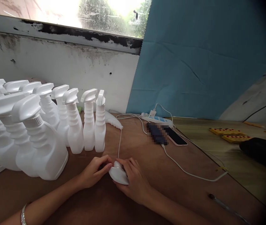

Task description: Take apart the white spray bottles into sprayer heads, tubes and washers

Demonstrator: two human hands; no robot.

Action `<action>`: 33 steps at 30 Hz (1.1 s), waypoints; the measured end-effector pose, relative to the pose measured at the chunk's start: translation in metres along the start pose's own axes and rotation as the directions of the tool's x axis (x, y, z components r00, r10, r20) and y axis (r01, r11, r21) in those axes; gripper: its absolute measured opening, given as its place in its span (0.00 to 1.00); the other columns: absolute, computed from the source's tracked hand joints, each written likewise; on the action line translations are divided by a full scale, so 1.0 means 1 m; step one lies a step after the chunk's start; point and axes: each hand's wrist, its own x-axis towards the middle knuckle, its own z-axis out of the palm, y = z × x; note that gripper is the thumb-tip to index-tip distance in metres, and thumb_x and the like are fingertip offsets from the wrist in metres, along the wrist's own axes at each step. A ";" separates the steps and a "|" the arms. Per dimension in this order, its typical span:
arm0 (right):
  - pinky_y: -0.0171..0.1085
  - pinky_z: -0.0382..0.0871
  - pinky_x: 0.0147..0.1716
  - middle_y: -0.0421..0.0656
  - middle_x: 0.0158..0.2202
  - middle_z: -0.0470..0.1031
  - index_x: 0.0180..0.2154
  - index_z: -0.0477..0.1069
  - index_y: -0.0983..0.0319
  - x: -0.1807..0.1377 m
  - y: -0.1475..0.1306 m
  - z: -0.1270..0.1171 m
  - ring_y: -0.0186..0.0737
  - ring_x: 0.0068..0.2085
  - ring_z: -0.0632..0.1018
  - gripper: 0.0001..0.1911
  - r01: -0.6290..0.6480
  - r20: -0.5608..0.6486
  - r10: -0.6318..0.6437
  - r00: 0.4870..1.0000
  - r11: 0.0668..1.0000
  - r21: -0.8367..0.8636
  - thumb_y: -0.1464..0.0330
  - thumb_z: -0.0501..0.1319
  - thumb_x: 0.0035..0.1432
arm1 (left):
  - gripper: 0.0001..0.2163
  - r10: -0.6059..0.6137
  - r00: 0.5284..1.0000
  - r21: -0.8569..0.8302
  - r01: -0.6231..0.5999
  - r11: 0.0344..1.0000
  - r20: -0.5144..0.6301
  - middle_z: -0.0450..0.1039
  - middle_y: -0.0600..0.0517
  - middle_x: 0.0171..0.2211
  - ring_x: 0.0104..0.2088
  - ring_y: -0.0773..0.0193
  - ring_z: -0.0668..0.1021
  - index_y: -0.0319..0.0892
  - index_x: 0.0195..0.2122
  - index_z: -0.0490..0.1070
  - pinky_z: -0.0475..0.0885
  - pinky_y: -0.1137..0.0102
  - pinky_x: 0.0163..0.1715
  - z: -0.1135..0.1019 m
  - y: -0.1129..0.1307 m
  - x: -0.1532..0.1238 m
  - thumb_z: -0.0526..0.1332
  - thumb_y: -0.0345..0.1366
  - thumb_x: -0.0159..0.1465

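Both my hands rest on the brown table [147, 168] around a white spray trigger head [118, 175]. My right hand [134, 181] wraps its fingers over the head's right side. My left hand [94, 171] pinches its front end from the left. A thin white dip tube [119, 142] runs from the head away from me. Just beyond stands a row of white spray bottles [89, 122] with trigger tops fitted.
More white spray bottles [29, 137] crowd the left of the table. A white power strip [157, 119], a phone [177, 136] and white cables [189, 173] lie at centre right. A black case [261, 151] and yellow tiles [228, 134] sit far right. A pen [226, 206] lies near right.
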 end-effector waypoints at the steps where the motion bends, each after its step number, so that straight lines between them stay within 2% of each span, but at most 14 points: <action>1: 0.44 0.62 0.40 0.46 0.43 0.69 0.50 0.59 0.62 0.000 0.005 -0.002 0.45 0.40 0.66 0.27 0.017 0.017 -0.017 1.000 1.000 -0.007 0.69 0.61 0.46 | 0.13 -0.007 1.000 0.002 0.007 1.000 -0.001 0.66 0.54 0.25 0.26 0.69 0.67 0.37 0.31 0.65 0.61 0.76 0.27 0.000 0.000 0.000 0.48 0.40 0.65; 5: 0.45 0.60 0.42 0.46 0.45 0.70 0.52 0.58 0.61 0.006 0.041 -0.019 0.45 0.41 0.67 0.29 0.128 0.116 -0.122 0.986 0.991 -0.041 0.72 0.59 0.46 | 0.13 -0.031 0.999 0.013 0.031 0.999 0.005 0.70 0.53 0.27 0.28 0.68 0.70 0.38 0.31 0.65 0.63 0.75 0.30 0.000 0.001 0.000 0.47 0.40 0.65; 7: 0.45 0.59 0.43 0.46 0.45 0.70 0.54 0.58 0.60 0.012 0.063 -0.029 0.46 0.43 0.67 0.29 0.144 0.105 -0.137 0.985 0.988 -0.060 0.73 0.57 0.48 | 0.12 -0.036 0.999 0.013 0.036 0.999 0.010 0.71 0.52 0.27 0.28 0.68 0.71 0.38 0.31 0.65 0.63 0.75 0.30 0.000 0.000 0.000 0.48 0.39 0.65; 10: 0.47 0.58 0.46 0.45 0.47 0.70 0.53 0.60 0.58 0.021 0.092 -0.042 0.46 0.46 0.67 0.27 0.060 0.041 -0.059 0.997 0.998 -0.008 0.74 0.55 0.50 | 0.10 -0.035 0.999 0.012 0.035 0.999 0.017 0.71 0.53 0.27 0.28 0.68 0.71 0.39 0.32 0.64 0.63 0.75 0.30 0.000 -0.001 0.000 0.49 0.37 0.64; 12: 0.46 0.58 0.48 0.44 0.47 0.69 0.52 0.63 0.57 0.026 0.104 -0.047 0.45 0.48 0.68 0.24 -0.062 -0.007 0.064 0.998 0.984 0.165 0.72 0.56 0.50 | 0.09 -0.030 0.999 0.020 0.030 0.999 0.017 0.71 0.53 0.27 0.28 0.68 0.71 0.39 0.32 0.65 0.63 0.75 0.29 0.000 -0.001 0.000 0.49 0.36 0.64; 13: 0.45 0.59 0.48 0.43 0.47 0.69 0.50 0.64 0.58 0.028 0.108 -0.048 0.45 0.48 0.68 0.23 -0.133 -0.034 0.151 0.988 0.941 0.311 0.70 0.59 0.49 | 0.08 -0.030 0.999 0.026 0.029 0.999 0.016 0.71 0.53 0.27 0.28 0.68 0.71 0.39 0.32 0.65 0.63 0.75 0.29 0.000 -0.001 0.001 0.49 0.35 0.64; 15: 0.42 0.61 0.47 0.42 0.46 0.71 0.46 0.68 0.59 0.032 0.115 -0.047 0.43 0.46 0.70 0.23 -0.218 -0.086 0.343 0.935 0.750 0.624 0.66 0.64 0.45 | 0.08 -0.033 0.999 0.036 0.032 0.999 0.018 0.71 0.53 0.27 0.27 0.68 0.70 0.39 0.32 0.65 0.63 0.75 0.29 0.000 -0.001 0.001 0.49 0.35 0.63; 17: 0.39 0.65 0.43 0.41 0.42 0.73 0.42 0.69 0.59 0.035 0.122 -0.043 0.41 0.42 0.72 0.22 -0.196 -0.117 0.495 0.861 0.536 0.821 0.62 0.65 0.42 | 0.08 -0.041 0.999 0.045 0.040 0.998 0.021 0.71 0.53 0.27 0.27 0.68 0.70 0.39 0.31 0.65 0.63 0.75 0.29 0.000 -0.001 0.001 0.49 0.35 0.63; 18: 0.38 0.67 0.41 0.41 0.39 0.74 0.40 0.70 0.60 0.036 0.125 -0.042 0.39 0.38 0.73 0.21 -0.168 -0.136 0.549 0.825 0.466 0.869 0.60 0.65 0.42 | 0.08 -0.044 0.999 0.049 0.043 0.998 0.022 0.71 0.53 0.27 0.27 0.68 0.70 0.39 0.31 0.65 0.63 0.75 0.28 0.000 -0.001 0.001 0.50 0.35 0.63; 22: 0.35 0.70 0.33 0.39 0.31 0.73 0.34 0.68 0.59 0.045 0.142 -0.042 0.34 0.30 0.73 0.15 -0.082 -0.189 0.671 0.717 0.351 0.933 0.57 0.61 0.45 | 0.08 -0.032 0.999 0.059 0.031 0.998 0.023 0.71 0.53 0.27 0.27 0.68 0.70 0.39 0.31 0.65 0.63 0.75 0.29 0.000 -0.002 0.001 0.50 0.34 0.63; 27: 0.29 0.70 0.25 0.37 0.25 0.73 0.31 0.66 0.59 0.061 0.166 -0.060 0.29 0.24 0.72 0.06 -0.077 -0.139 0.797 0.588 0.226 0.971 0.64 0.58 0.51 | 0.08 -0.015 1.000 0.052 0.015 0.999 0.013 0.71 0.53 0.26 0.27 0.69 0.70 0.40 0.31 0.65 0.62 0.76 0.28 0.000 -0.002 0.001 0.49 0.34 0.63; 30: 0.29 0.69 0.22 0.40 0.25 0.73 0.31 0.66 0.60 0.072 0.179 -0.074 0.30 0.22 0.71 0.04 -0.155 -0.029 0.831 0.555 0.137 0.978 0.66 0.56 0.54 | 0.08 -0.022 1.000 0.055 0.021 0.998 0.010 0.71 0.54 0.26 0.26 0.69 0.69 0.39 0.31 0.65 0.61 0.76 0.26 0.000 -0.002 0.001 0.50 0.34 0.63; 33: 0.32 0.71 0.24 0.42 0.27 0.73 0.33 0.67 0.63 0.086 0.192 -0.088 0.32 0.26 0.73 0.07 -0.241 0.077 0.842 0.534 0.064 0.968 0.66 0.55 0.57 | 0.08 -0.036 0.999 0.062 0.036 0.997 0.009 0.71 0.53 0.26 0.26 0.69 0.69 0.39 0.30 0.65 0.61 0.76 0.26 0.000 -0.002 0.002 0.50 0.34 0.62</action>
